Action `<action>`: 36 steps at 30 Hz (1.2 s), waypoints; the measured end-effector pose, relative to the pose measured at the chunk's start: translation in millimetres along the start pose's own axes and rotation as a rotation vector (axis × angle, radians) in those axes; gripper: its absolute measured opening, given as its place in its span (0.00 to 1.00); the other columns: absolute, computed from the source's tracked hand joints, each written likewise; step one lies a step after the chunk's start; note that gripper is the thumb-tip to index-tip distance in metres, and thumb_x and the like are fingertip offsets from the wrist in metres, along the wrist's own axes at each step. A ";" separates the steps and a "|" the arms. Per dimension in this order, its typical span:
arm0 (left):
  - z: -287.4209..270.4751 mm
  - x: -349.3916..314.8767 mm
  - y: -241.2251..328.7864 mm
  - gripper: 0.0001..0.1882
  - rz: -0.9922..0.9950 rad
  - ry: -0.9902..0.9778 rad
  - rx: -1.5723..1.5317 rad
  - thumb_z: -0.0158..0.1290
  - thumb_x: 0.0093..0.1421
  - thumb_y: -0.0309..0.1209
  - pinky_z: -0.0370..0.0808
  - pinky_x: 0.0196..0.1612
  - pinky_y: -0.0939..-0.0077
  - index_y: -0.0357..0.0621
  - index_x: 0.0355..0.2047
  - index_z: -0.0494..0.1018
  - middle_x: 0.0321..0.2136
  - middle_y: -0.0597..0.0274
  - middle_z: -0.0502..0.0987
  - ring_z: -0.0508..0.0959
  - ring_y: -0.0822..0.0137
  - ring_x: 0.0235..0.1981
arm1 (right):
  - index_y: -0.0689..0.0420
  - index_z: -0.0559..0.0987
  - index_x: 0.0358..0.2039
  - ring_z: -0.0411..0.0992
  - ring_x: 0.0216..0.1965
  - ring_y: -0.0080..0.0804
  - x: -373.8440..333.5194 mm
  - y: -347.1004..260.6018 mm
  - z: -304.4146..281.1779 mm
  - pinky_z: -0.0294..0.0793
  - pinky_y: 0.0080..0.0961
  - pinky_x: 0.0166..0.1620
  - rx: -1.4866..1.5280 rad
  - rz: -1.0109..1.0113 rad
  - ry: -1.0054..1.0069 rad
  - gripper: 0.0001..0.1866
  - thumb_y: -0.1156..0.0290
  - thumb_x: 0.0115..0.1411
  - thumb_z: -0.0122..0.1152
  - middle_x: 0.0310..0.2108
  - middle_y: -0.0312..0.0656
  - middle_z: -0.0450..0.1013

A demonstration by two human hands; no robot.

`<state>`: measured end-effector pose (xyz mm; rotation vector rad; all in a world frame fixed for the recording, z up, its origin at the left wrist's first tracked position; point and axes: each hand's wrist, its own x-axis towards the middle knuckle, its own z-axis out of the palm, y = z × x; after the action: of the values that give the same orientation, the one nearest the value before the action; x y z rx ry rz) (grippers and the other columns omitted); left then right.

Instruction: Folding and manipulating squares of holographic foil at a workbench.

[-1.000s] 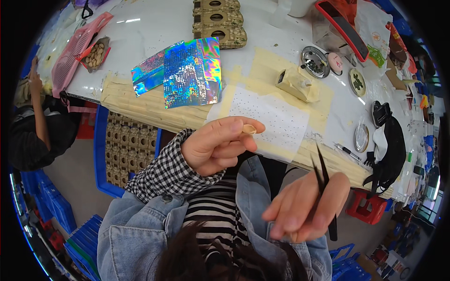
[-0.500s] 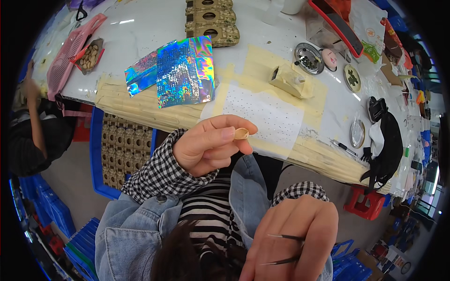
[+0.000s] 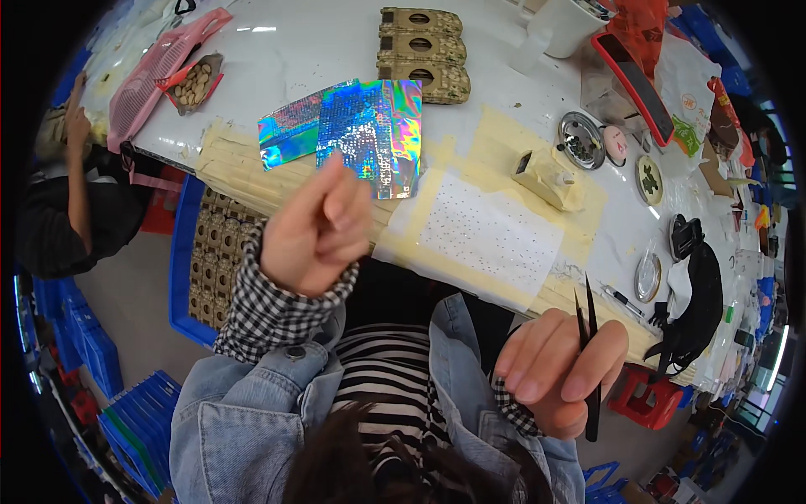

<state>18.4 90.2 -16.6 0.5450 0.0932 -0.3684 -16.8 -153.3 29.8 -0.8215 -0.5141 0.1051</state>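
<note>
My left hand (image 3: 323,223) is lifted above the table's near edge, in front of the shiny holographic packets (image 3: 359,143). Motion blurs it; the fingers are curled together, and whatever they may hold cannot be made out. Lower right, my right hand (image 3: 562,365) closes round black tweezers (image 3: 590,361), whose tips point up toward the table. Between and beyond both hands lies a white sheet (image 3: 491,231) dotted with small dark specks, taped down with yellowish tape. A small tape-covered block (image 3: 550,178) with a nozzle stands behind the sheet.
Camouflage-patterned cases (image 3: 422,55) lie at the back; more fill a blue crate (image 3: 180,277) below the table. Farther off are an opened bag of nuts (image 3: 195,84), a pink mesh bag (image 3: 159,71), round metal dishes (image 3: 581,140) and a red-edged phone (image 3: 631,88). Another person (image 3: 80,202) sits at left.
My left hand has moved up and left; the nutshell it pinched no longer shows. My right hand has risen, turning the tweezers upward. The view has shifted slightly.
</note>
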 end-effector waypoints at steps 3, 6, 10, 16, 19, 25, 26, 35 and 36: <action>-34.6 -0.8 46.1 0.15 0.448 0.324 0.359 0.33 0.70 0.39 0.46 0.12 0.86 0.46 0.35 0.65 0.13 0.75 0.51 0.47 0.81 0.11 | 0.60 0.70 0.34 0.74 0.32 0.36 2.4 3.8 -9.1 0.76 0.33 0.38 -0.019 0.003 -0.052 0.13 0.76 0.51 0.65 0.29 0.53 0.75; -102.4 6.9 104.8 0.16 1.008 0.830 1.142 0.46 0.65 0.41 0.52 0.15 0.88 0.42 0.40 0.74 0.14 0.75 0.64 0.58 0.82 0.11 | 0.61 0.70 0.33 0.74 0.31 0.35 3.3 1.4 -9.7 0.76 0.31 0.37 -0.053 0.050 -0.055 0.12 0.75 0.51 0.65 0.28 0.53 0.75; -140.0 -7.6 177.0 0.16 0.747 1.488 1.919 0.56 0.53 0.48 0.69 0.25 0.73 0.53 0.34 0.79 0.17 0.66 0.74 0.73 0.72 0.18 | 0.62 0.71 0.33 0.73 0.30 0.35 3.1 1.6 -11.2 0.76 0.29 0.37 -0.090 0.102 -0.066 0.11 0.76 0.52 0.64 0.28 0.53 0.75; -145.3 4.0 215.5 0.13 0.416 1.378 2.276 0.55 0.53 0.46 0.75 0.37 0.65 0.59 0.36 0.79 0.25 0.59 0.78 0.79 0.59 0.31 | 0.62 0.71 0.33 0.73 0.30 0.34 4.3 1.1 -8.7 0.75 0.29 0.39 -0.117 0.149 -0.079 0.11 0.76 0.52 0.64 0.29 0.53 0.75; -140.5 8.4 219.1 0.13 0.242 1.294 2.308 0.54 0.55 0.42 0.75 0.42 0.65 0.58 0.39 0.78 0.35 0.58 0.79 0.79 0.58 0.38 | 0.61 0.71 0.33 0.73 0.31 0.34 3.7 0.2 -8.6 0.75 0.30 0.40 -0.123 0.172 -0.070 0.11 0.76 0.52 0.63 0.29 0.53 0.75; -142.1 18.8 214.3 0.16 0.269 1.319 2.330 0.54 0.56 0.43 0.74 0.42 0.66 0.54 0.42 0.76 0.35 0.53 0.78 0.78 0.56 0.38 | 0.58 0.69 0.31 0.71 0.27 0.32 5.6 0.8 -5.3 0.74 0.29 0.35 -0.204 0.203 -0.083 0.11 0.70 0.55 0.62 0.25 0.48 0.73; -144.6 18.8 216.4 0.16 0.247 1.335 2.330 0.53 0.56 0.43 0.74 0.43 0.66 0.54 0.42 0.76 0.35 0.53 0.78 0.78 0.56 0.38 | 0.57 0.67 0.31 0.70 0.25 0.31 6.2 0.0 -3.7 0.73 0.29 0.33 -0.246 0.214 -0.082 0.12 0.67 0.56 0.62 0.23 0.46 0.72; -155.0 16.1 216.4 0.14 0.337 1.459 2.333 0.51 0.58 0.44 0.74 0.43 0.63 0.57 0.41 0.76 0.36 0.57 0.79 0.78 0.56 0.39 | 0.58 0.68 0.30 0.69 0.25 0.31 5.6 -3.0 -2.9 0.73 0.29 0.34 -0.257 0.256 -0.077 0.13 0.65 0.56 0.62 0.23 0.47 0.72; -150.1 18.0 214.0 0.14 0.355 1.463 2.327 0.50 0.58 0.45 0.74 0.43 0.63 0.57 0.41 0.76 0.36 0.57 0.79 0.78 0.56 0.39 | 0.58 0.68 0.30 0.69 0.25 0.31 5.0 -2.6 -2.1 0.73 0.29 0.34 -0.258 0.247 -0.041 0.13 0.65 0.57 0.62 0.23 0.47 0.72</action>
<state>115.1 332.2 -43.2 3.0113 1.0245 0.6050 -11.7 -155.0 32.5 -1.1362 -0.4682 0.2875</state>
